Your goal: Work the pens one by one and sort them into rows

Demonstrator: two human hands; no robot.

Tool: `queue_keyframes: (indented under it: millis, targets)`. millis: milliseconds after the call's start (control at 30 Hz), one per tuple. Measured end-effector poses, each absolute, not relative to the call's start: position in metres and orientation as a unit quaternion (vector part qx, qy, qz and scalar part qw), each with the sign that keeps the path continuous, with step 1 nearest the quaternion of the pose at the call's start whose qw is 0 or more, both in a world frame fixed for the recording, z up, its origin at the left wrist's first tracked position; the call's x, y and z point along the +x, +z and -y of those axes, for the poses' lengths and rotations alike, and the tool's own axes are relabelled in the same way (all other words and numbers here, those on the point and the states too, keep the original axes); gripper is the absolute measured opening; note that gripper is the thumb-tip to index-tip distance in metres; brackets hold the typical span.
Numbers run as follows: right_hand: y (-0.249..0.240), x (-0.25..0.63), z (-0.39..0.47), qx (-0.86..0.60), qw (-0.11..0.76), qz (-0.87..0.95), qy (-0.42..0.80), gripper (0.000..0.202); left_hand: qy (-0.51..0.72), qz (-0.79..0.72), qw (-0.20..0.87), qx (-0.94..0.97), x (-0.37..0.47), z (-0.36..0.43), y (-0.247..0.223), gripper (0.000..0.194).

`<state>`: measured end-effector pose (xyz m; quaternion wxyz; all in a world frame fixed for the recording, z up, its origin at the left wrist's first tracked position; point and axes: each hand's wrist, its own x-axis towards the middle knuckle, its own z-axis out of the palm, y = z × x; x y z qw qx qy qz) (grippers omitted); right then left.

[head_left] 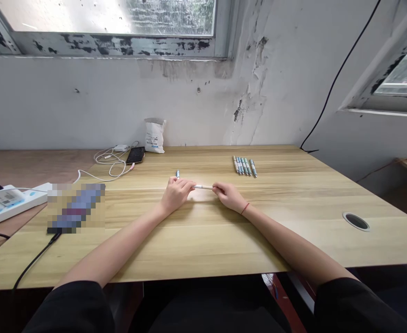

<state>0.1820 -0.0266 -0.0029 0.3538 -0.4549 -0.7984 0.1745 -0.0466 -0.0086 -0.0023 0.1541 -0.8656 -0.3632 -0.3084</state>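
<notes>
A slim pen [202,187], white toward the left and beige toward the right, is held level between both hands above the wooden table. My left hand [177,193] is closed on its left end. A short blue-and-white pen piece [177,174] sticks up just behind the left fingers; whether they touch it, I cannot tell. My right hand [229,195], with a red string at the wrist, pinches the right end. Farther back and to the right lies a row of several pens [244,166] side by side, the rightmost slightly apart.
On the wooden table [196,240] are a white packet [154,135], a phone [136,155] with white cables, and a blurred-out device [78,208] at left. A power strip [16,201] lies farther left. A round cable hole [356,221] is at right.
</notes>
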Motion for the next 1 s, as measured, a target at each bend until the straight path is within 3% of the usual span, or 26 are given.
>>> queue_keyframes:
  millis: [167, 233, 333, 433, 533, 633, 833, 1000]
  targets:
    - [0.008, 0.196, 0.012, -0.504, 0.439, 0.720, 0.186, 0.027, -0.342, 0.387, 0.183, -0.837, -0.046, 0.008, -0.001, 0.029]
    - [0.010, 0.222, -0.002, -0.560, 0.507, 0.628, 0.188, 0.028, -0.357, 0.395, 0.170, -0.829, -0.046, 0.006, -0.002, 0.037]
    - [0.008, 0.275, -0.020, -0.669, 0.564, 0.468, 0.123, 0.037, -0.366, 0.399, 0.140, -0.829, -0.048, 0.003, -0.005, 0.033]
    - [-0.001, 0.320, -0.028, -0.771, 0.480, 0.418, 0.016, 0.032, -0.357, 0.398, 0.113, -0.838, -0.050, 0.001, -0.007, 0.027]
    - [-0.010, 0.337, -0.030, -0.837, 0.344, 0.425, 0.021, 0.030, -0.341, 0.395, 0.095, -0.848, -0.049, 0.002, -0.007, 0.024]
    - [-0.014, 0.334, -0.032, -0.848, 0.273, 0.453, 0.025, 0.031, -0.327, 0.396, 0.083, -0.854, -0.048, 0.002, -0.007, 0.023]
    - [-0.017, 0.330, -0.036, -0.837, 0.256, 0.484, -0.002, 0.035, -0.313, 0.394, 0.068, -0.861, -0.049, 0.001, -0.007, 0.023]
    - [-0.021, 0.333, -0.039, -0.806, 0.247, 0.537, -0.014, 0.026, -0.311, 0.388, 0.063, -0.865, -0.050, 0.001, -0.007, 0.023]
